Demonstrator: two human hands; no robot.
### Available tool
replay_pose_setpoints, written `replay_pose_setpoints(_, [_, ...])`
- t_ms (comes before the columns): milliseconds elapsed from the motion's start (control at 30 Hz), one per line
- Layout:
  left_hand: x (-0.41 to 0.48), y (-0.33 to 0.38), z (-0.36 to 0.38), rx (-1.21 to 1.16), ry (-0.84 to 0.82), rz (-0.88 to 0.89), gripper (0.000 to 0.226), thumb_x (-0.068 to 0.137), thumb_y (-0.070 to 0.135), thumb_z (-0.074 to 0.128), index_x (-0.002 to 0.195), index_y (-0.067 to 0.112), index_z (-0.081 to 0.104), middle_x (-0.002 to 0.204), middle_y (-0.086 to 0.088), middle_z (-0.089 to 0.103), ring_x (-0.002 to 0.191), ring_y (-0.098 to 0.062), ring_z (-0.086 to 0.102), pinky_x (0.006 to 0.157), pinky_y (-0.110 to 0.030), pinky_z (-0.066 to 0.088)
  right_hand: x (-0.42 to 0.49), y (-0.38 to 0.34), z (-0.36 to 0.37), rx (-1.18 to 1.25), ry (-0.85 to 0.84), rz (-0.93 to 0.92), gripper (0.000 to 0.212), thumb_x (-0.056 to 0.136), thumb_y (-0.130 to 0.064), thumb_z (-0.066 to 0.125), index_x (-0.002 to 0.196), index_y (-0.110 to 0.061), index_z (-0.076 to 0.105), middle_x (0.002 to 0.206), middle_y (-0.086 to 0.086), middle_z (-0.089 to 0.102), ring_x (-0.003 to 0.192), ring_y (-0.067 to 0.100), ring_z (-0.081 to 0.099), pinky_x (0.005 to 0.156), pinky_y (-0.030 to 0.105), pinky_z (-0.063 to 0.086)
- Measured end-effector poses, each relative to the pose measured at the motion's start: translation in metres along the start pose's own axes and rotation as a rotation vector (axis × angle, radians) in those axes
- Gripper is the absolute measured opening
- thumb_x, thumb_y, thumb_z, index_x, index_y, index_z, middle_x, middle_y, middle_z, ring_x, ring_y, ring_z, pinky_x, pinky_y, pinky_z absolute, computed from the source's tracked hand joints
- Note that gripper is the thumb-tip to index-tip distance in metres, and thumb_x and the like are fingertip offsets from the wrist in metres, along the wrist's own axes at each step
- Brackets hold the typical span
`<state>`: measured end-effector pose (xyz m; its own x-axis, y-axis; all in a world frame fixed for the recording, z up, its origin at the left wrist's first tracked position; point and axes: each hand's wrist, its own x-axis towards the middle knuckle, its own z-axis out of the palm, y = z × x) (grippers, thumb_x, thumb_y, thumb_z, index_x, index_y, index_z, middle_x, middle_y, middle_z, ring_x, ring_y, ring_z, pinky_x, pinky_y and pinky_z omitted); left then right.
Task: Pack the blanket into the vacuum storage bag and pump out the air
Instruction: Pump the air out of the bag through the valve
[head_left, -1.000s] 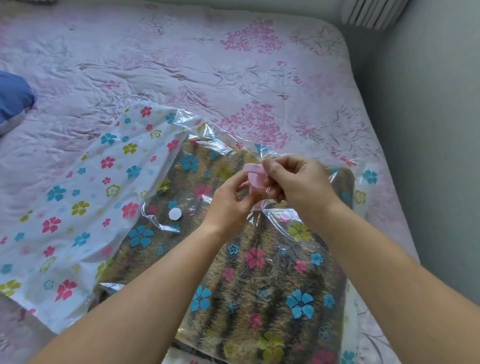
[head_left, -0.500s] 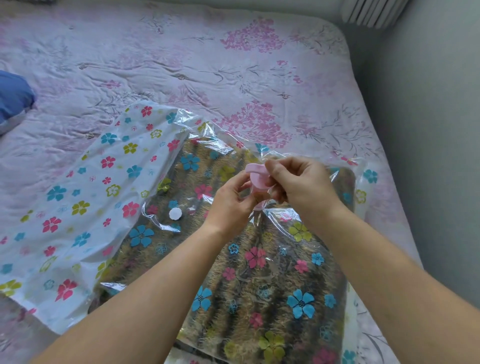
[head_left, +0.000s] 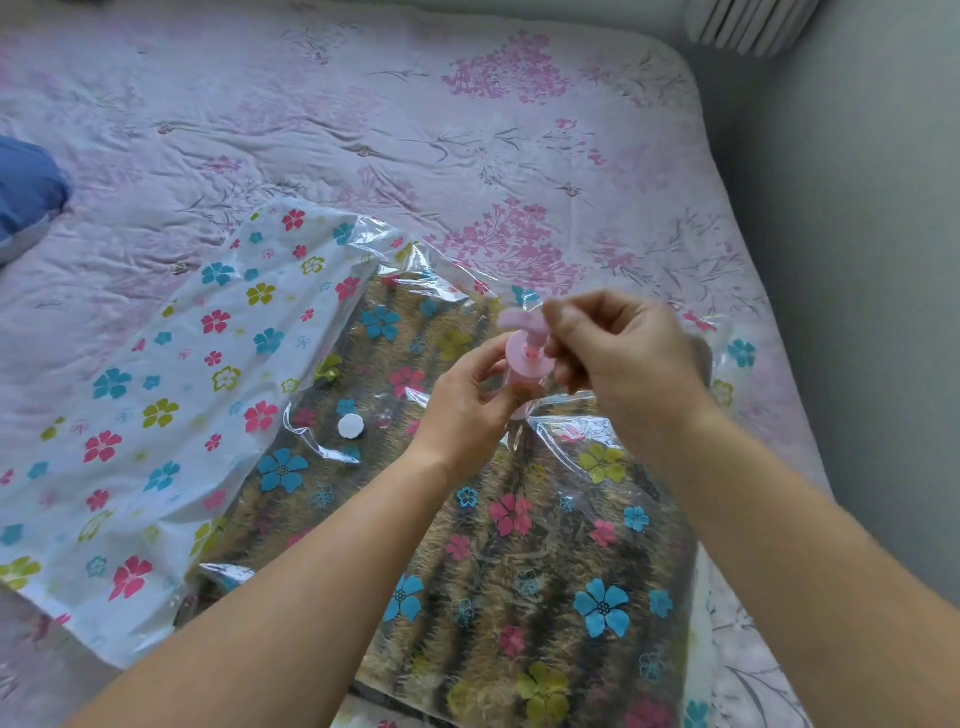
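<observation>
A clear vacuum bag (head_left: 156, 415) printed with coloured flowers lies on the bed, and a brown striped blanket (head_left: 519, 571) fills its right part. A small pink hand pump (head_left: 527, 361) stands upright on the bag over the blanket. My left hand (head_left: 467, 405) grips the pump's body from the left. My right hand (head_left: 618, 353) pinches the pump's handle, which is raised above the round flange. A white round cap (head_left: 351, 427) lies on the bag left of my left hand.
The bed (head_left: 415, 130) has a pink floral quilted cover. A blue pillow (head_left: 26, 192) lies at the left edge. A grey wall (head_left: 857, 260) runs along the right side, with a white radiator (head_left: 753, 21) at the top right.
My right hand has pulled the pump handle upward, so the flange and shaft now show. My left hand stays on the pump's body.
</observation>
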<state>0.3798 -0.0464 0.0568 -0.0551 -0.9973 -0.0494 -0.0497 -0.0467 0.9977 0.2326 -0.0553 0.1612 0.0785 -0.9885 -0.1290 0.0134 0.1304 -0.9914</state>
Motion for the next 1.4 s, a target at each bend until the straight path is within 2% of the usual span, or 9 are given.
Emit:
replay_pose_setpoints(133, [-0.001, 0.000, -0.001, 0.005, 0.008, 0.000, 0.031, 0.095, 0.019, 0.075, 0.126, 0.023, 0.071, 0.119, 0.006, 0.076, 0.118, -0.003, 0.067, 0.084, -0.010, 0.052, 0.007, 0.012, 0.002, -0.052, 0.010, 0.098, 0.016, 0.097, -0.009, 0.065, 0.086, 0.002, 0.066, 0.062, 0.005, 0.066, 0.044, 0.013, 0.055, 0.044, 0.023, 0.046])
replay_pose_setpoints(367, [-0.001, -0.001, 0.000, 0.026, -0.012, -0.002, 0.041, 0.093, 0.020, 0.076, 0.129, 0.039, 0.068, 0.126, 0.017, 0.072, 0.120, 0.001, 0.064, 0.092, -0.009, 0.051, -0.001, -0.060, -0.013, 0.319, -0.177, -0.286, 0.016, 0.091, -0.019, 0.072, 0.077, -0.011, 0.073, 0.060, 0.006, 0.066, 0.040, 0.013, 0.052, 0.044, 0.020, 0.042])
replay_pose_setpoints(433, [0.000, 0.000, 0.002, 0.031, -0.008, -0.001, 0.042, 0.094, 0.018, 0.074, 0.133, 0.033, 0.067, 0.127, 0.013, 0.072, 0.121, -0.001, 0.064, 0.090, -0.010, 0.051, 0.002, -0.046, -0.010, 0.332, -0.134, -0.228, 0.017, 0.093, -0.017, 0.071, 0.076, -0.012, 0.073, 0.060, 0.005, 0.065, 0.040, 0.013, 0.051, 0.043, 0.020, 0.041])
replay_pose_setpoints(567, [-0.002, -0.001, 0.001, -0.008, 0.008, 0.012, 0.032, 0.097, 0.015, 0.073, 0.127, 0.021, 0.070, 0.118, 0.006, 0.076, 0.115, -0.003, 0.068, 0.083, -0.010, 0.052, 0.001, 0.013, 0.002, 0.041, 0.013, 0.055, 0.018, 0.097, -0.010, 0.064, 0.080, -0.005, 0.067, 0.061, 0.005, 0.064, 0.044, 0.013, 0.052, 0.044, 0.024, 0.045])
replay_pose_setpoints(667, [-0.002, -0.002, -0.001, 0.034, -0.003, 0.011, 0.030, 0.097, 0.016, 0.073, 0.126, 0.023, 0.071, 0.120, 0.005, 0.075, 0.117, -0.003, 0.067, 0.083, -0.009, 0.052, 0.002, 0.020, -0.002, -0.017, 0.020, 0.086, 0.018, 0.097, -0.009, 0.065, 0.080, -0.006, 0.068, 0.061, 0.004, 0.066, 0.044, 0.012, 0.054, 0.044, 0.023, 0.045])
replay_pose_setpoints(933, [0.000, -0.005, -0.002, 0.072, -0.020, 0.014, 0.043, 0.093, 0.023, 0.077, 0.131, 0.040, 0.067, 0.130, 0.015, 0.070, 0.122, 0.000, 0.063, 0.092, -0.012, 0.052, -0.003, -0.061, -0.012, 0.356, -0.210, -0.305, 0.014, 0.092, -0.018, 0.072, 0.080, -0.011, 0.074, 0.060, 0.003, 0.065, 0.040, 0.011, 0.051, 0.045, 0.020, 0.041])
replay_pose_setpoints(1100, [0.000, -0.004, -0.001, 0.030, 0.009, 0.012, 0.034, 0.095, 0.021, 0.076, 0.128, 0.027, 0.070, 0.121, 0.007, 0.075, 0.118, -0.003, 0.067, 0.086, -0.012, 0.052, 0.000, 0.003, 0.004, 0.064, 0.013, 0.017, 0.016, 0.097, -0.008, 0.064, 0.082, -0.004, 0.067, 0.060, 0.005, 0.063, 0.042, 0.013, 0.051, 0.042, 0.023, 0.044])
replay_pose_setpoints(1200, [0.000, -0.004, -0.003, 0.044, 0.001, 0.002, 0.030, 0.096, 0.025, 0.075, 0.126, 0.024, 0.070, 0.119, 0.007, 0.075, 0.117, -0.002, 0.067, 0.087, -0.014, 0.054, 0.003, 0.016, 0.003, -0.003, 0.023, 0.143, 0.015, 0.097, -0.008, 0.064, 0.084, -0.001, 0.065, 0.062, 0.006, 0.063, 0.044, 0.014, 0.051, 0.043, 0.024, 0.045])
replay_pose_setpoints(1400, [0.000, -0.001, -0.001, 0.059, -0.013, 0.018, 0.042, 0.092, 0.026, 0.076, 0.132, 0.036, 0.067, 0.125, 0.017, 0.073, 0.118, 0.003, 0.065, 0.087, -0.005, 0.048, -0.002, -0.051, -0.011, 0.219, -0.116, -0.238, 0.016, 0.093, -0.014, 0.071, 0.077, -0.009, 0.073, 0.059, 0.004, 0.064, 0.041, 0.013, 0.051, 0.043, 0.022, 0.041])
